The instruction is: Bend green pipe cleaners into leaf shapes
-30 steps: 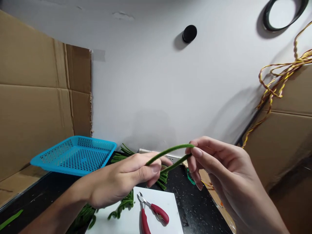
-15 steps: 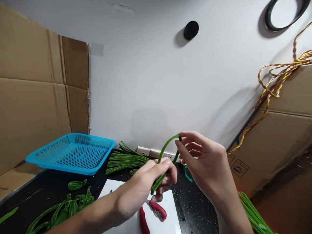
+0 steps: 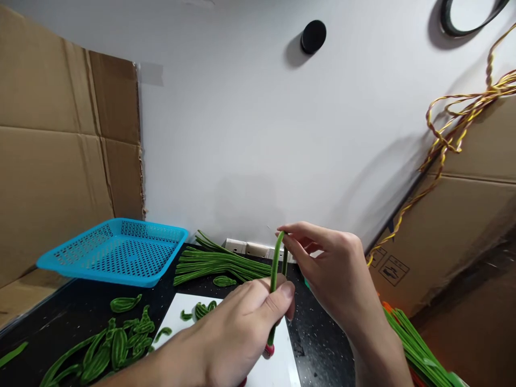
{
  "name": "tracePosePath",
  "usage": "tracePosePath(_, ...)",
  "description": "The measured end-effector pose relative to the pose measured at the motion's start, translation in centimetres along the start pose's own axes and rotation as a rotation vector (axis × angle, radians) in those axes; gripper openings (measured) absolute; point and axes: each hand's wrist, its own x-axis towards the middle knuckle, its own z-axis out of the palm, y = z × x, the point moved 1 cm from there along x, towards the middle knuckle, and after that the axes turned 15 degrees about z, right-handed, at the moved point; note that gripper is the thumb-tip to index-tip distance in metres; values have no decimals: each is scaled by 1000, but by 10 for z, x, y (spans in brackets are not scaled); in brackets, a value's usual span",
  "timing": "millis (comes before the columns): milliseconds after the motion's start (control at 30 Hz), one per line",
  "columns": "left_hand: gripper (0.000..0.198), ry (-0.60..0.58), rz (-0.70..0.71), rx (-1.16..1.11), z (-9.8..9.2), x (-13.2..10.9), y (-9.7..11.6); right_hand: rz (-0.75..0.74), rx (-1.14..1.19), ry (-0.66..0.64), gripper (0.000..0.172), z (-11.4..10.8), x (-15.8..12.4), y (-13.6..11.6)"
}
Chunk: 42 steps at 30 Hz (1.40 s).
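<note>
A green pipe cleaner [image 3: 276, 259] is bent into a narrow loop above the white board [image 3: 278, 371]. My left hand [image 3: 250, 317] is closed around its lower part, thumb on top, and the stem's end pokes out below. My right hand [image 3: 322, 252] pinches the loop's top between thumb and fingertips. Beneath the left hand a bit of a red handle [image 3: 269, 350] shows; the rest of that tool is hidden. Small curled green pieces [image 3: 203, 309] lie on the board beside my left forearm.
Left is a pile of leaf-shaped green pieces [image 3: 116, 344], with a blue perforated basket [image 3: 113, 252] behind it. A bundle of green pipe cleaners [image 3: 217, 263] lies near power sockets [image 3: 245, 247]. Another bundle [image 3: 419, 344] is at right. Cardboard [image 3: 52, 156] stands left; a box [image 3: 463, 215] right.
The loop has become narrower and more upright. My left hand has moved down and right, now covering most of the red-handled tool. The right hand has shifted slightly left.
</note>
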Motion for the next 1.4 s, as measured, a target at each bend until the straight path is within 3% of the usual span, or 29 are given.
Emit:
tracePosePath(267, 65, -94, 63, 157, -2, -6, 13, 35, -23, -3, 17, 5, 6, 9)
tracePosePath(533, 65, -129, 251, 23, 1, 3, 2, 142, 18, -36, 16, 4, 6, 12)
tracePosePath(800, 71, -198, 307, -261, 6, 6, -14, 215, 138, 15, 14, -1, 9, 20)
tracePosePath(933, 55, -219, 251, -319, -5, 8, -8, 177, 167, 81, 16, -4, 8, 21)
tracePosePath(1000, 48, -195, 246, -303, -11, 10, -5, 131, 157, 143, 16, -6, 8, 22)
tracePosePath(1267, 31, 61, 451, -352, -23, 20, -10, 17, 165, 343, 11, -16, 4, 24)
tracePosePath(1400, 28, 108, 488, -238, -30, 20, -4, 18, 104, 492, 10, -21, 2, 24)
